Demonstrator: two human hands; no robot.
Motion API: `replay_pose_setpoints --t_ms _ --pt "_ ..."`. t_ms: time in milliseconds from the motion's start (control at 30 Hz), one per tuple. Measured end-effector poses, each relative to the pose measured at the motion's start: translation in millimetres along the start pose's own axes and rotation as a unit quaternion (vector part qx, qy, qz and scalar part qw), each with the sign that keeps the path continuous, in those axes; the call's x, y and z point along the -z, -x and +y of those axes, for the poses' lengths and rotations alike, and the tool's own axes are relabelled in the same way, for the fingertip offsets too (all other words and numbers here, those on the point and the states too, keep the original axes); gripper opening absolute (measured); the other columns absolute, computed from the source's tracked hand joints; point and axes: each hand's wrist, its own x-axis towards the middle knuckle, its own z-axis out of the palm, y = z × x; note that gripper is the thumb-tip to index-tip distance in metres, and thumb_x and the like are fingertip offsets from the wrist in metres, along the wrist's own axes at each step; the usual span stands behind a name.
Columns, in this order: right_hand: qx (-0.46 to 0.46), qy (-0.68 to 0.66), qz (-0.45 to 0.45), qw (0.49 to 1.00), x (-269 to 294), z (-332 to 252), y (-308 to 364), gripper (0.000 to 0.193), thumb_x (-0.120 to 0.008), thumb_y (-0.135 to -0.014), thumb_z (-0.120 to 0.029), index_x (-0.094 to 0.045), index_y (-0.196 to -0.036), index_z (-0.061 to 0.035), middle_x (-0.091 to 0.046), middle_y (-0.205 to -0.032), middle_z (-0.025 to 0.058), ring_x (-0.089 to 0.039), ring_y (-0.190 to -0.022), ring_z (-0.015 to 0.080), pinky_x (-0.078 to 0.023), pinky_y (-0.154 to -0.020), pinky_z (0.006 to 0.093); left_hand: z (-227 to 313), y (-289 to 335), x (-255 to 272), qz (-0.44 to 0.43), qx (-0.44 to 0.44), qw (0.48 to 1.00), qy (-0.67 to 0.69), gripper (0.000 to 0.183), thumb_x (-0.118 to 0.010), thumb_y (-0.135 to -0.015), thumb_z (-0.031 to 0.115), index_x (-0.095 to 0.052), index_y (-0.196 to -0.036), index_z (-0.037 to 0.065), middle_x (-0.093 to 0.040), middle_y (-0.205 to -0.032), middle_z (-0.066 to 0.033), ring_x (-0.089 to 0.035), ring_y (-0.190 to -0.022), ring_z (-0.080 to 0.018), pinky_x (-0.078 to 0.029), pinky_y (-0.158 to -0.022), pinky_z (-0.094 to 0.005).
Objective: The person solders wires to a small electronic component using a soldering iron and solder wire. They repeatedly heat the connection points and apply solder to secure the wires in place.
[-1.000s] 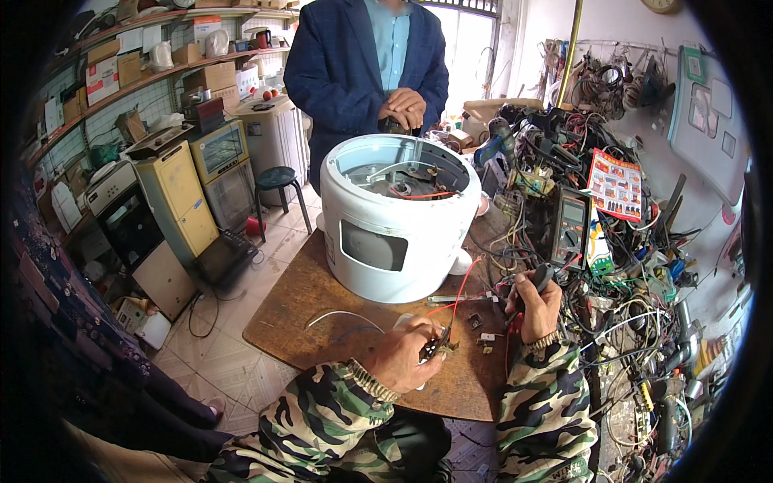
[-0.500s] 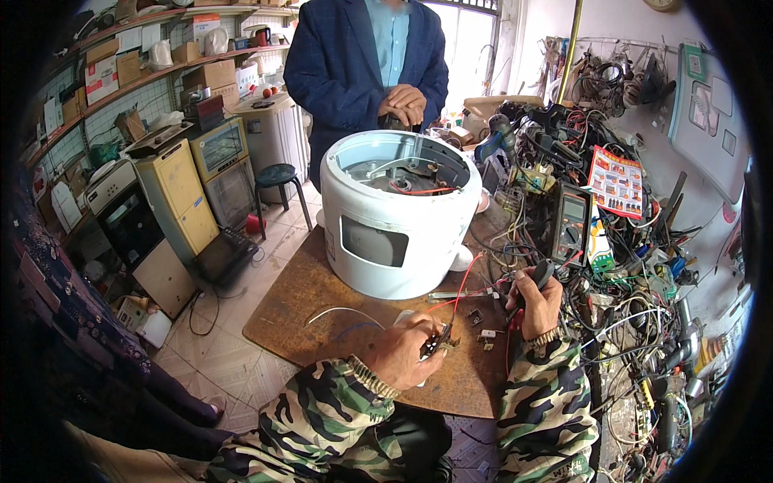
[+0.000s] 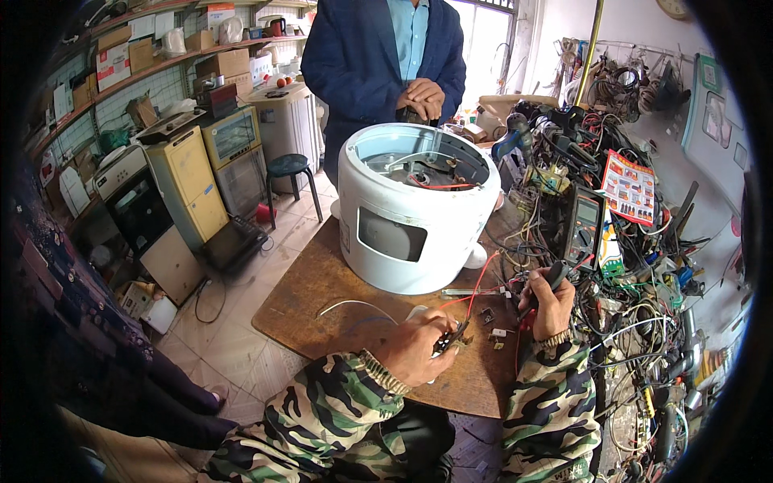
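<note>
My left hand (image 3: 412, 348) is closed around a small dark part with metal pieces (image 3: 448, 341); its exact kind is partly hidden by my fingers. A red wire (image 3: 478, 288) rises from this part, and a white wire (image 3: 351, 303) lies beside the hand. In my closed right hand (image 3: 551, 304) is a black-handled tool (image 3: 557, 274), whose working end I cannot make out. Something red shows below those fingers. Beyond both hands stands a white round appliance housing (image 3: 386, 270) with a rectangular opening in its side and wires inside its open top.
Small loose parts (image 3: 499, 333) lie on the brown wooden table (image 3: 298, 302). A multimeter (image 3: 585, 221) leans in a heap of cables (image 3: 636, 310) along the right. Behind the housing a person in a dark blue jacket (image 3: 354, 64) stands with hands together. A stool (image 3: 288, 166) stands left.
The whole scene has shifted slightly right in the picture as my head turned. Both hands keep their holds and have barely moved relative to the table.
</note>
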Motion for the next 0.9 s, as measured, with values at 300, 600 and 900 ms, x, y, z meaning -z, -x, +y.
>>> replay_pose_setpoints --t_ms 300,600,900 --pt "-0.021 0.059 0.016 0.998 -1.9 -5.0 0.8 0.018 -0.068 -0.095 -0.016 -0.063 -0.094 0.0016 -0.061 -0.069 0.0056 -0.057 -0.054 0.0153 -0.045 -0.051 0.0288 -5.9 -4.4 -4.8 0.021 -0.002 1.0 0.006 0.026 -0.078 -0.08 0.012 -0.068 -0.102 0.001 -0.068 -0.096 -0.0141 -0.07 -0.09 -0.0294 -0.056 -0.08 -0.0392" --pt "-0.015 0.017 -0.004 1.0 1.5 -3.5 -2.6 0.017 -0.07 -0.095 -0.013 -0.065 -0.093 0.0027 -0.063 -0.073 0.0051 -0.058 -0.057 0.013 -0.046 -0.051 0.0278 3.4 -7.7 2.0 0.007 -0.024 0.999 -0.026 0.03 -0.077 -0.078 0.011 -0.065 -0.103 0.0 -0.065 -0.104 -0.017 -0.067 -0.096 -0.0359 -0.055 -0.084 -0.0426" --pt "-0.007 0.021 -0.009 1.0 2.5 -2.5 -3.7 0.018 -0.071 -0.094 -0.014 -0.065 -0.094 0.0024 -0.063 -0.071 0.0059 -0.058 -0.055 0.0136 -0.045 -0.05 0.0278 4.9 -6.6 3.3 -0.003 0.01 1.0 -0.017 0.032 -0.078 -0.078 0.01 -0.069 -0.108 0.001 -0.069 -0.106 -0.015 -0.07 -0.092 -0.0288 -0.057 -0.082 -0.0377"
